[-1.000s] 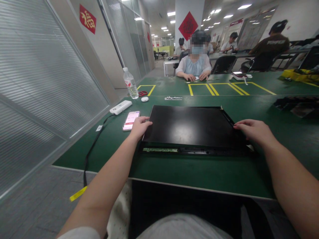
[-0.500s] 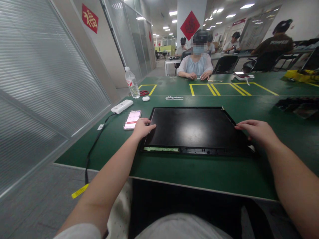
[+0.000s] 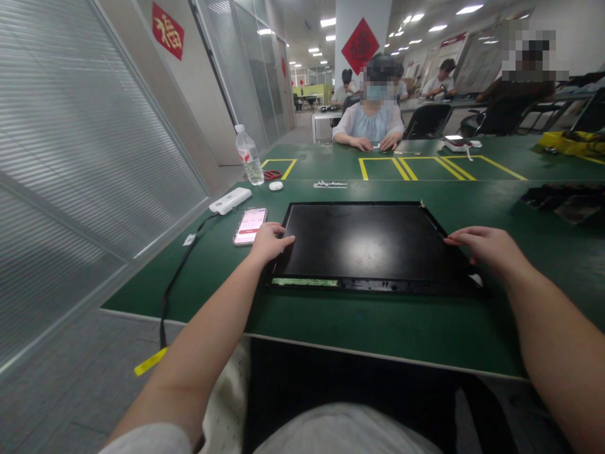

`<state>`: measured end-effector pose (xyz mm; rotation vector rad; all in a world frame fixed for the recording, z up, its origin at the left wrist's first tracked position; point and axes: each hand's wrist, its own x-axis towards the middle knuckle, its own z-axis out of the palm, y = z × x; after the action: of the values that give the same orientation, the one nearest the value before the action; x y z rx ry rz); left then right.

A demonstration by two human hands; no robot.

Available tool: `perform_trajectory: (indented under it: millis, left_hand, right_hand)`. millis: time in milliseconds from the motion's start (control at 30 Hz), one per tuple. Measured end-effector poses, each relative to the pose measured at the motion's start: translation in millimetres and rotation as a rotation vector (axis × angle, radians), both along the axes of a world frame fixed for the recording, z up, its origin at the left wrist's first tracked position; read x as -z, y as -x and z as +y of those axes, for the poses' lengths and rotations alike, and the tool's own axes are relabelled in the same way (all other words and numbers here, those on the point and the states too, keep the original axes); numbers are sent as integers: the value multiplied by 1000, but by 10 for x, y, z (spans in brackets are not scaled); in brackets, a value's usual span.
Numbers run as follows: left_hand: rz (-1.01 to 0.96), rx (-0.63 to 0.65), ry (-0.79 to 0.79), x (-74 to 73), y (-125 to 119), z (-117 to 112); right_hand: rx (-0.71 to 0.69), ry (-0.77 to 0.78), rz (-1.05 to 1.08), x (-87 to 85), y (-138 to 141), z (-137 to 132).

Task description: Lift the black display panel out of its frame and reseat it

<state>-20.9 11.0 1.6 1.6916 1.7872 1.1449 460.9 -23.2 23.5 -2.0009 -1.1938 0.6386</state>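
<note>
At the view's centre, a glossy black rectangular panel [image 3: 362, 243] lay in a thin black frame [image 3: 411, 287]. The bare left hand [image 3: 270, 244] touched its left edge, grip unclear; the bare right hand [image 3: 494, 251] pinched the right side. I judged even, gentle pressure best.

Single head view, at the wearer's eye height, pitched forward and down. Light shirt [image 3: 350, 432] nearest, cut by bottom edge; forearms enter from the lower corners. Black display panel [image 3: 363, 243] at close range, near mid-frame, seen obliquely from its near side. Field wide: louvred blinds [image 3: 61, 126] lean at left, ceiling light [image 3: 469, 9] up top, co-worker [image 3: 371, 123] farther off, facing the lens.
</note>
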Motion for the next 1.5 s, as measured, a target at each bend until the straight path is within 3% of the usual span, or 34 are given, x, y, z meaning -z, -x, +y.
perform_trajectory:
  millis: [333,567,800,900,1033,1167,1267,1433,1500]
  left_hand:
    - [69,7,9,9,16,13]
    - [261,49,61,35,27,39]
    - [306,74,57,-11,-57,-42]
    - [375,156,-3,-84,-48,-89]
    - [406,413,-105,-206,-33,-168]
    - [452,547,-58,-257,-61,-223]
    - [504,454,-24,-227,-54,-198]
    - [551,119,115,-162,38,-91]
    - [572,111,165,-162,53,-81]
  right_hand:
    - [-1,18,-6,-36,23,-18]
    - [-15,27,-36,-24,3,0]
    - [11,95,-209,-45,33,-14]
    - [2,111,-270,-64,58,-13]
    - [1,104,-320,-93,93,-13]
    - [12,104,-298,-108,108,-20]
    - [6,95,-290,-100,102,-19]
    - [-6,74,-293,-56,61,2]
    - [-14,71,-298,-36,38,16]
